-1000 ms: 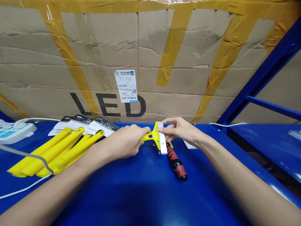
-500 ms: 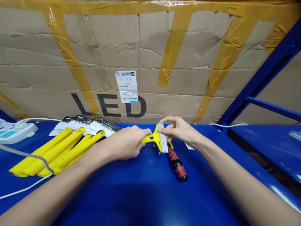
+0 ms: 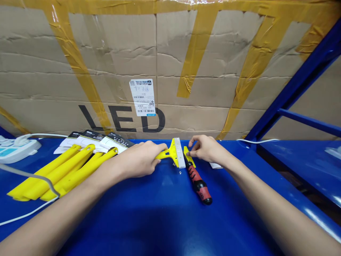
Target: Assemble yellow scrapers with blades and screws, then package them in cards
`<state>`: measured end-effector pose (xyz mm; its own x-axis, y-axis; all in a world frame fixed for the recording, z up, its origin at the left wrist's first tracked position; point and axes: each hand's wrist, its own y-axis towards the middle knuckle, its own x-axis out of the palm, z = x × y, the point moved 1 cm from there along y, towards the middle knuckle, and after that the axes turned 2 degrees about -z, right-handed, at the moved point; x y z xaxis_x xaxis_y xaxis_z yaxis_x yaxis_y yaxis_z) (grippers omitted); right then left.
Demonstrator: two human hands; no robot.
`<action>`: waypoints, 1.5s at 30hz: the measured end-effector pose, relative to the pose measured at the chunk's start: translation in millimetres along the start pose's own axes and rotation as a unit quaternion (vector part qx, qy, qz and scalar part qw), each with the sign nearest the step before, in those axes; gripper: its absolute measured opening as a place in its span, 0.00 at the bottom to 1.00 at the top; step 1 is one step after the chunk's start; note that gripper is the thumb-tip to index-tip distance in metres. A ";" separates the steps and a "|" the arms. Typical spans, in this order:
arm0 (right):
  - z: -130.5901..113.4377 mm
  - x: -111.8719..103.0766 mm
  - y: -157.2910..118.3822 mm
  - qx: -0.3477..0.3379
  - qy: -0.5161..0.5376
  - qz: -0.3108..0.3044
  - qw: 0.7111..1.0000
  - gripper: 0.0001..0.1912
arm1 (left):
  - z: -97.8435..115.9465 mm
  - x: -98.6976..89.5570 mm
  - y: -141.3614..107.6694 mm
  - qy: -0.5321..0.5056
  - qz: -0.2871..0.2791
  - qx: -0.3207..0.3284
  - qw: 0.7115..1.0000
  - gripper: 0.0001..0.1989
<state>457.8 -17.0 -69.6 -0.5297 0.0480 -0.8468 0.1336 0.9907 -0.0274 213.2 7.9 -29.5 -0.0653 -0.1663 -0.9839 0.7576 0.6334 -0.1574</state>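
My left hand (image 3: 141,158) is closed round the handle of a yellow scraper (image 3: 173,152). The scraper's head points right, with a pale silvery strip along its edge. Just right of that strip, my right hand (image 3: 206,149) has its thumb and fingertips pinched at a small flat yellow plate (image 3: 191,160). Beside the plate lies a red and black screwdriver (image 3: 199,185), its handle towards me and its tip partly hidden. A tiny metal nut or screw (image 3: 180,172) rests on the blue surface below the scraper head.
Several yellow scraper handles (image 3: 61,170) with black and white cards (image 3: 112,142) lie to the left. A white power strip (image 3: 23,151) and cables are at far left. A taped cardboard box (image 3: 170,71) stands behind the blue surface (image 3: 160,220); a blue frame post (image 3: 293,85) rises right.
My right hand has come off the scraper head and moved slightly right to the small yellow plate. My left hand has shifted the scraper a little left and up.
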 end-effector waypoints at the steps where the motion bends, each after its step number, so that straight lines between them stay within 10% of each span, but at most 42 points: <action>1: 0.4 2.8 0.7 0.002 -0.014 -0.006 1.000 0.11 | 0.2 0.0 -0.1 0.000 -0.001 -0.001 1.000 0.19; 12: -13.2 0.4 -6.0 0.112 -0.119 -0.063 0.984 0.34 | 3.2 0.3 -0.6 0.014 -0.008 0.000 1.000 0.18; 20: -11.8 -7.2 -6.8 0.082 -0.171 -0.076 0.979 0.14 | 7.0 -0.3 -0.2 0.013 -0.015 0.000 1.000 0.19; 28: -5.9 0.3 -7.1 0.016 -0.200 -0.009 0.980 0.15 | 6.3 -0.2 -1.2 0.011 -0.014 0.004 1.000 0.18; 39: -9.1 -13.8 -4.1 -0.080 0.033 0.025 0.996 0.17 | 4.9 0.8 -2.1 -0.002 -0.023 0.006 1.000 0.18; 45: -6.7 -10.4 -4.9 -0.064 0.320 -0.016 0.945 0.25 | 3.7 -0.6 -1.9 0.001 -0.028 0.002 1.000 0.16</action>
<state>457.0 -21.5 -57.2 -0.9353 0.0439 -0.3510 0.0276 0.9983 0.0514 214.1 4.0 -28.3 -0.1098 -0.1996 -0.9737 0.7556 0.6198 -0.2122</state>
